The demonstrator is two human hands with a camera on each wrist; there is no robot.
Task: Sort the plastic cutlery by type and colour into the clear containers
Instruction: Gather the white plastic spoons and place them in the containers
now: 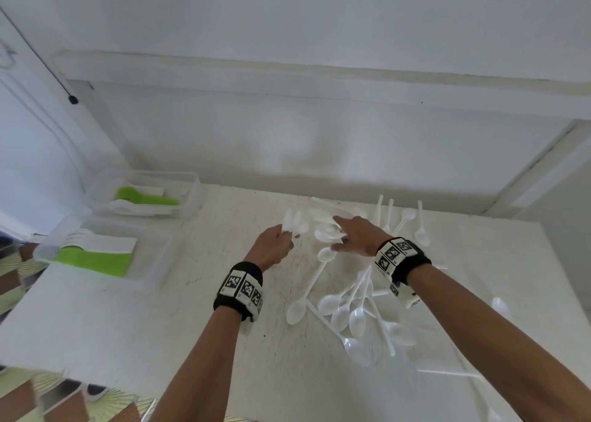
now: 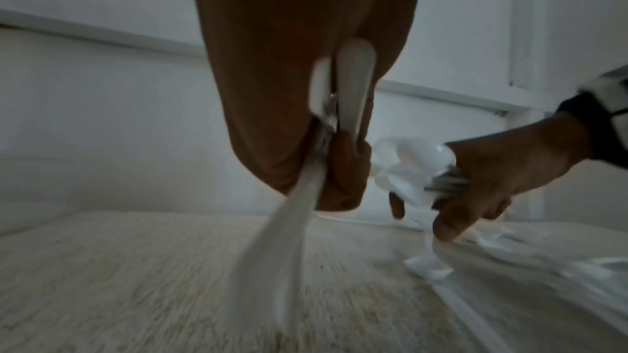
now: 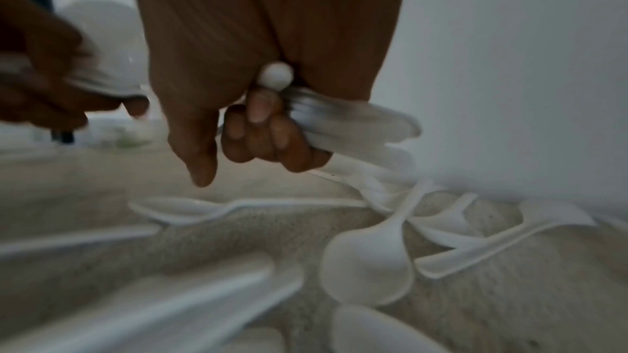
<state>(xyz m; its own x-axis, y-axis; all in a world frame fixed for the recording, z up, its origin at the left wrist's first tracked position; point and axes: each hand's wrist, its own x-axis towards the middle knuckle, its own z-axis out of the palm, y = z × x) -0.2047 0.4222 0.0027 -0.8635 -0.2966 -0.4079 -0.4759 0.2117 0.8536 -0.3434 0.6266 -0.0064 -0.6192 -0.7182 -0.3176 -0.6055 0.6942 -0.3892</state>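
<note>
Head view: white spoons are clasped in the left hand, more in the right hand; bowls should be nested before the containers left of the pile.

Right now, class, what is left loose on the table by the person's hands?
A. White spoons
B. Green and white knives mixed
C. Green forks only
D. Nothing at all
A: the loose pile on the table is all white spoons; green pieces show only inside the two clear containers at the far left, while the left hand and right hand each hold white spoons.
</note>
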